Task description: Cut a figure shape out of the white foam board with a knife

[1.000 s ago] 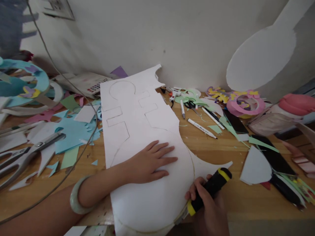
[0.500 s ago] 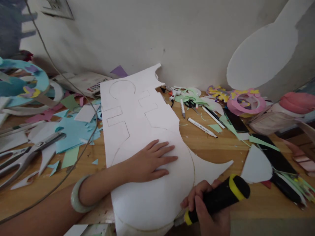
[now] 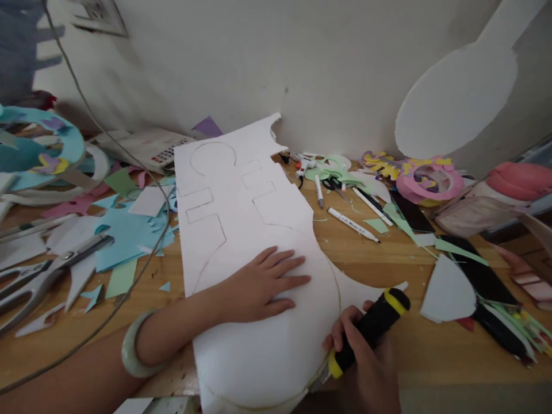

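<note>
A large white foam board (image 3: 263,356) lies on the wooden table, with pencil outlines of a circle, notches and a big curve on it. My left hand (image 3: 261,284) rests flat near the board's middle, fingers spread, and holds nothing. In my right hand (image 3: 368,362) is a thick-handled black-and-yellow cutter (image 3: 374,326), gripped at a slant. Its metal tip meets the board's lower right edge, on the drawn curve, where a brownish line shows. To the right, a pointed strip of the board runs behind the cutter's handle.
Large scissors (image 3: 64,259) lie among blue paper scraps (image 3: 125,233) at left. A grey cable (image 3: 129,287) crosses the left side. Markers (image 3: 353,224), a glue gun (image 3: 306,165) and a pink paper ring (image 3: 431,181) lie at the back right. A white cut-out (image 3: 457,98) leans on the wall.
My right hand has moved slightly up along the curve, and the cutter's handle has swung left and steeper. My left hand stays in place on the board.
</note>
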`<state>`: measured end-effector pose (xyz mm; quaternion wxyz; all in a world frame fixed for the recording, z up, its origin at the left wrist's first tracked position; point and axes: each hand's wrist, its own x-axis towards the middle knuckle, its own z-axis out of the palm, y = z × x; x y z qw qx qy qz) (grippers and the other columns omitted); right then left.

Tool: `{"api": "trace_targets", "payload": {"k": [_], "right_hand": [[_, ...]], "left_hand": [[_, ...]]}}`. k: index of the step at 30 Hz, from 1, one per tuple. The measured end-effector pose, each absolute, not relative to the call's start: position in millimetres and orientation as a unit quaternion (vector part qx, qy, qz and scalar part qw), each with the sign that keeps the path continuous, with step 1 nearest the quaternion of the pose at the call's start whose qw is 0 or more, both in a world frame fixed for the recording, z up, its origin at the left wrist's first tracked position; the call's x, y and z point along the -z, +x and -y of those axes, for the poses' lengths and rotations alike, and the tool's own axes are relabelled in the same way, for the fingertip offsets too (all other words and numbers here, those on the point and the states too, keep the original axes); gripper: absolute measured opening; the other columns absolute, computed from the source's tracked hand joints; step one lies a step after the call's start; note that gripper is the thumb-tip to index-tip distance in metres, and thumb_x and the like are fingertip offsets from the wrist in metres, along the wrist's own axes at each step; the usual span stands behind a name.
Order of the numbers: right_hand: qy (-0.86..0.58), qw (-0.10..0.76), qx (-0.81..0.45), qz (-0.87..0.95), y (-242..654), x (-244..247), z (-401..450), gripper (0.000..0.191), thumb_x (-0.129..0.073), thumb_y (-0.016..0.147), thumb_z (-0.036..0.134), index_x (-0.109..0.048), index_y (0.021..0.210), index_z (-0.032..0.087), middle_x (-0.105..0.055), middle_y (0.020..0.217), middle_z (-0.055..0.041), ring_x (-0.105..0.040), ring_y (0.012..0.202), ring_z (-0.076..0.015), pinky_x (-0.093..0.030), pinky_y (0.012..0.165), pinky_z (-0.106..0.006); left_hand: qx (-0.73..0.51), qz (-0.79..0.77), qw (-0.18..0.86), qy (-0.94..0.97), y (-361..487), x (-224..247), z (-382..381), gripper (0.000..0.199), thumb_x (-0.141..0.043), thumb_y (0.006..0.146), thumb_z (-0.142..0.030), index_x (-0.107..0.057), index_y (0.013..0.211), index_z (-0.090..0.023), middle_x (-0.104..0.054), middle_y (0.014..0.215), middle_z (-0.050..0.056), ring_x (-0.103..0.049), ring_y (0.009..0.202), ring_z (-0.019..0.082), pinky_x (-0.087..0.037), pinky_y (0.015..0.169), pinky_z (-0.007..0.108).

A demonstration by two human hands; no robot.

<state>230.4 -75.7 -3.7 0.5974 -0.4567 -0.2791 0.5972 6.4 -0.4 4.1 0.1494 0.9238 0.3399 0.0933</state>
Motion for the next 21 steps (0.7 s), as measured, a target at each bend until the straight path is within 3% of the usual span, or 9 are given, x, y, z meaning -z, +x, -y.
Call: {"api": "trace_targets", "payload": {"k": [12, 21], "right_hand": [[-0.48, 0.637, -0.52, 0.305, 211.8, -11.6, 88.5, 0.037, -0.077, 0.079, 0.031, -0.043, 0.094, 0.031, -0.054, 0.061, 0.0122, -0.052, 0.047, -0.0089, -0.053, 0.052, -0.023], [-0.471, 0.606, -0.586, 0.26, 222.4, -7.1, 69.8, 0.037, -0.078, 0.076, 0.028, -0.046, 0.094, 0.03, -0.056, 0.062, 0.0129, -0.055, 0.046, -0.0091, -0.051, 0.051, -0.023]], "left_hand": [[-0.1, -0.334, 0.15, 0.925, 5.2, -0.7, 0.1, 0.05, -0.04, 0.101, -0.05, -0.044, 0.146, -0.03, -0.035, 0.16, 0.008, -0.031, 0.147, 0.029, -0.019, 0.12, 0.052], [-0.102, -0.338, 0.151, 0.923, 6.9, -3.3, 0.5, 0.05, -0.041, 0.101, -0.051, -0.047, 0.145, -0.029, -0.037, 0.159, 0.009, -0.035, 0.145, 0.031, -0.021, 0.119, 0.053]]}}
